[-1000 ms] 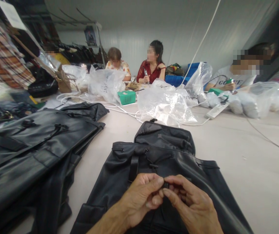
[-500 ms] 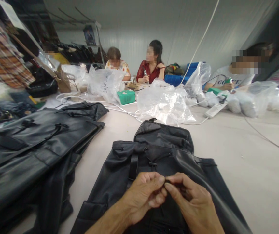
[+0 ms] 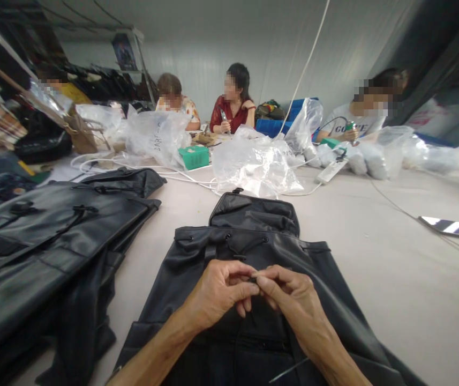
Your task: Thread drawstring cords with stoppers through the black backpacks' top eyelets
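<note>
A black backpack (image 3: 313,279) lies flat in front of me, its top flap (image 3: 253,212) folded away from me and a cord running through eyelets near its opening. Over its middle, my left hand (image 3: 223,292) and my right hand (image 3: 289,292) meet fingertip to fingertip. Both pinch one small dark piece (image 3: 253,279), partly hidden by the fingers and too small to name. A thin dark cord hangs below the hands. Near my right forearm, a thin light-coloured rod or tool (image 3: 287,371) rests across the bag.
More black bags (image 3: 48,252) are piled at the left. Across the pale table (image 3: 374,257) are clear plastic bags (image 3: 253,166), a green box (image 3: 194,157), white cables and a power strip (image 3: 331,171). A shiny strip (image 3: 454,227) lies at right. Several people sit beyond.
The view has shifted to the right. Both hands have moved slightly up and away over the backpack, still pinching the small piece. The thin rod now shows by my right forearm.
</note>
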Motion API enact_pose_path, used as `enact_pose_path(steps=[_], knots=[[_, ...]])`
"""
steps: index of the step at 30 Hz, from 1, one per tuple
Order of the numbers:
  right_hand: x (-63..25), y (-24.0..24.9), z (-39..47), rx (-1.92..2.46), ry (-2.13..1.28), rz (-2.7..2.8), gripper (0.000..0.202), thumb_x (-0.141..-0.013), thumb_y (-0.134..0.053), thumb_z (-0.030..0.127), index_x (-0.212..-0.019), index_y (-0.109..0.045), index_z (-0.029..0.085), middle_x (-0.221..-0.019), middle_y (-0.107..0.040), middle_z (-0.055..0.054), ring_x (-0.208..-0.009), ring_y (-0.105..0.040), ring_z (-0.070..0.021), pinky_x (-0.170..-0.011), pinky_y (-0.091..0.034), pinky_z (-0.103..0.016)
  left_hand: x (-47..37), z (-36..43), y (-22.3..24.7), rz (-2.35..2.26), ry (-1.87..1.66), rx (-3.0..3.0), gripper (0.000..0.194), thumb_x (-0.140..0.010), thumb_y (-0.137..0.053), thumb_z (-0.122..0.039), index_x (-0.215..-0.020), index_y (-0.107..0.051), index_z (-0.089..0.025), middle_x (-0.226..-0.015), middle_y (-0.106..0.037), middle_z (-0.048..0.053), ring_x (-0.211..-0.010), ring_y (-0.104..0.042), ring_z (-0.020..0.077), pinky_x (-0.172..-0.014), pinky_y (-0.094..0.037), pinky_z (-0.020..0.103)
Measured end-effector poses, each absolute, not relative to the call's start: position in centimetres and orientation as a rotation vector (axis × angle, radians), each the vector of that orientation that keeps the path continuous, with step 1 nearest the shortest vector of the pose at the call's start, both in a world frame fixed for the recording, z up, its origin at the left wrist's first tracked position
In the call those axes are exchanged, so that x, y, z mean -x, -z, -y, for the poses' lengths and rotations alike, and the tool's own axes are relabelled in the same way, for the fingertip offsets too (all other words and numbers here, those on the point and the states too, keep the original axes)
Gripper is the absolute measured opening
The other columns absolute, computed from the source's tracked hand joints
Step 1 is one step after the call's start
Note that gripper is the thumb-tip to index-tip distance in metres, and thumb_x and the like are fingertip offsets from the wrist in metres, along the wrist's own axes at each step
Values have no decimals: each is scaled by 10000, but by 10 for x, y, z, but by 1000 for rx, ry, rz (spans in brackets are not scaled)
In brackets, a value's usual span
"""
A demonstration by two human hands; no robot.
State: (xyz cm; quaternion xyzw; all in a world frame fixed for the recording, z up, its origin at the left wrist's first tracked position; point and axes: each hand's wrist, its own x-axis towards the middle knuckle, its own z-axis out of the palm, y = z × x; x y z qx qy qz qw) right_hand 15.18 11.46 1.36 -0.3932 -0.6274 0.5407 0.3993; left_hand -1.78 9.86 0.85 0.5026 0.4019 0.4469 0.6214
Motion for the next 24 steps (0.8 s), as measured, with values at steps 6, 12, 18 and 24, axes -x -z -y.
enact_pose_path(steps=[6,12,18,24], knots=[[-145,-9,-115,1008,-1459,1491,326,-860,-588,444,-833,-605,120,-524,-533,19,-445,-437,-69,-430,-350,-179,17,-101,-6,-960,-1029,-1239,303,-813,-651,-312,-982,-642,-60,-577,-621,22,-465,-591,109,-444,-505,183],[-147,-8,-119,1105,-1315,1580,186,-847,-583,338,-834,-564,153,-525,-542,33,-442,-475,-93,-438,-379,-199,27,-105,-9,-1068,-1037,-1257,296,-797,-655,-298,-959,-652,-50,-627,-646,40,-480,-598,104,-451,-501,174],[-163,-14,-122,896,-956,2405,194,-809,-547,42,-883,-664,178,-866,-596,-16,-813,-571,-131,-742,-414,-244,51,-111,-17,-1182,-1208,-1230,306,-788,-660,-312,-936,-660,-44,-684,-661,60,-495,-588,97,-448,-500,174],[-158,-5,-121,1063,-822,2733,233,-784,-571,28,-919,-660,195,-979,-568,-21,-787,-578,-138,-688,-409,-247,54,-114,-13,-1162,-1203,-1266,323,-816,-630,-359,-907,-666,-52,-679,-642,53,-499,-588,98,-446,-496,176]])
